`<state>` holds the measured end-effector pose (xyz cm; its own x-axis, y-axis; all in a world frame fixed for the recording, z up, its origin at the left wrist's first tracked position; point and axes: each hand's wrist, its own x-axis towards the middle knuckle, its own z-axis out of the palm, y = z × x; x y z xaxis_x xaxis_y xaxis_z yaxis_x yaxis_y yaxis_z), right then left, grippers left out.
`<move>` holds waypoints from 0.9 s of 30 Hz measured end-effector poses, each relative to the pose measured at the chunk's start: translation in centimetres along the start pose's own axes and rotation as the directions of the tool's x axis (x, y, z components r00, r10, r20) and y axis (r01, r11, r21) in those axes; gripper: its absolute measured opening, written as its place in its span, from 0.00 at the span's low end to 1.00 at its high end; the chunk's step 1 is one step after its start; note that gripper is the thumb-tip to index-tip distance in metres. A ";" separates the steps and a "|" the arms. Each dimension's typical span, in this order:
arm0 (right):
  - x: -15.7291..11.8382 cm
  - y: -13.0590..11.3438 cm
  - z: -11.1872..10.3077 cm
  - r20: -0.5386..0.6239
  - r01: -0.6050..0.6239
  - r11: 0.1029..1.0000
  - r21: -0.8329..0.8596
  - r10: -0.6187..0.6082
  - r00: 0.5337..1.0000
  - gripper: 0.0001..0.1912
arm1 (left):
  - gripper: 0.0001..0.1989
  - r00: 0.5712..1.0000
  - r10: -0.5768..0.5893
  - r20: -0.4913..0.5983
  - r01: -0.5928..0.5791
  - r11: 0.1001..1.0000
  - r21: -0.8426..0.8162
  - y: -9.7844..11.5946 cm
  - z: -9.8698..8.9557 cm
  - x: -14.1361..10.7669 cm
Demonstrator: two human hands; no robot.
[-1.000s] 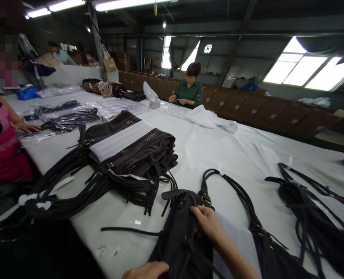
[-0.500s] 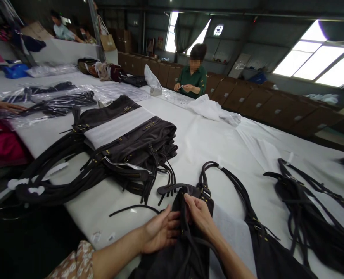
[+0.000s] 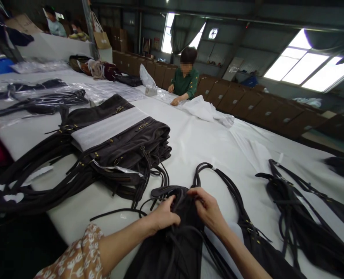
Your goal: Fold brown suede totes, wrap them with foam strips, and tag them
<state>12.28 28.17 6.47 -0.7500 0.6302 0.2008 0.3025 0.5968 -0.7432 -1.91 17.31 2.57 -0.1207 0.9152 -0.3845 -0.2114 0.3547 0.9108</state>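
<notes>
A dark handbag (image 3: pixel 166 252) lies in front of me, its looped handle (image 3: pixel 230 182) arching away over the white table. At the bag's upper edge my left hand (image 3: pixel 164 215) is closed, with its fingertips tucked into the dark material and partly hidden. My right hand (image 3: pixel 208 209) pinches the same edge a little to the right, thumb and fingers on the fabric. White wrapping sheet (image 3: pixel 235 232) shows beneath my right forearm. A thin dark strap (image 3: pixel 116 211) trails left from the bag.
A stack of dark handbags (image 3: pixel 148 135) with a white wrap band lies to the left. Another dark handbag (image 3: pixel 299 224) is at the right. Across the white table (image 3: pixel 195 143) a person in green (image 3: pixel 186 83) works beside plastic sheeting (image 3: pixel 201 106). Brown cartons (image 3: pixel 247 104) line the back.
My left hand has gone from spread fingers beside the bag to gripping its upper edge. My right hand has shifted slightly along that edge. The view has turned a little right.
</notes>
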 end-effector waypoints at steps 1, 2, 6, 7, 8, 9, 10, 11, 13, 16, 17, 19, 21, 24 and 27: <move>0.7 -0.1 -0.5 0.072 0.093 0.995 -0.029 -0.091 0.993 0.21 | 0.43 0.999 0.053 0.007 -0.054 0.998 0.030 0.0 0.1 -0.2; 1.4 -0.3 -0.9 0.175 0.182 0.982 -0.052 -0.170 0.970 0.24 | 0.41 0.994 0.111 0.010 -0.111 0.991 0.069 0.0 0.3 -0.4; 4.1 -1.6 -1.5 0.569 0.405 0.901 -0.158 -0.253 0.783 0.28 | 0.33 0.974 0.223 -0.034 -0.210 0.952 0.225 0.0 0.8 -1.3; 4.7 -1.7 -1.5 0.623 0.441 0.878 -0.186 -0.242 0.744 0.27 | 0.33 0.973 0.226 -0.040 -0.210 0.946 0.247 -0.2 0.9 -1.4; 5.3 -1.7 -1.6 0.666 0.471 0.858 -0.203 -0.232 0.709 0.24 | 0.34 0.974 0.223 -0.045 -0.205 0.945 0.257 -0.4 1.0 -1.5; 5.9 -1.6 -1.6 0.698 0.494 0.845 -0.206 -0.227 0.679 0.21 | 0.35 0.976 0.213 -0.049 -0.195 0.949 0.246 -0.6 1.0 -1.4; 6.4 -1.4 -1.7 0.726 0.509 0.838 -0.198 -0.223 0.650 0.18 | 0.36 0.980 0.193 -0.047 -0.179 0.960 0.213 -0.8 0.9 -1.4; 6.9 -1.2 -1.7 0.748 0.514 0.838 -0.184 -0.220 0.626 0.14 | 0.36 0.986 0.164 -0.044 -0.155 0.976 0.153 -1.0 0.8 -1.4; 7.6 -0.4 -1.4 0.762 0.501 0.849 -0.170 -0.209 0.613 0.11 | 0.36 0.997 0.077 -0.029 -0.078 0.996 -0.044 -1.0 0.2 -1.8; 7.8 1.1 -0.2 0.720 0.465 0.861 -0.206 -0.189 0.668 0.16 | 0.38 0.998 -0.057 0.009 0.057 0.952 -0.300 -0.5 -1.6 -4.3; 7.7 1.6 0.4 0.693 0.454 0.864 -0.218 -0.191 0.695 0.17 | 0.37 0.996 -0.093 -0.008 0.086 0.940 -0.330 -0.2 -2.4 -5.7; 7.1 2.7 1.4 0.639 0.428 0.877 -0.217 -0.204 0.742 0.18 | 0.36 0.988 -0.139 -0.066 0.112 0.945 -0.309 0.0 -3.7 -9.0; 6.6 3.5 2.1 0.602 0.394 0.902 -0.178 -0.217 0.769 0.18 | 0.35 0.982 -0.156 -0.106 0.124 0.958 -0.259 -0.5 -4.6 -12.7; 6.0 4.2 2.3 0.581 0.336 0.936 -0.100 -0.219 0.784 0.15 | 0.38 0.988 -0.093 -0.126 0.066 0.978 -0.200 -2.6 -4.5 -17.5; 5.7 4.1 1.9 0.565 0.285 0.957 -0.058 -0.204 0.799 0.15 | 0.45 0.968 0.084 -0.238 -0.082 0.996 0.016 -4.9 -3.4 -20.2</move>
<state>8.10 33.26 3.37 -0.9936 0.1015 -0.0486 0.1098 0.7792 -0.6170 -1.76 -3.61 5.36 -0.3655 0.8698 -0.3316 -0.1855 0.2810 0.9416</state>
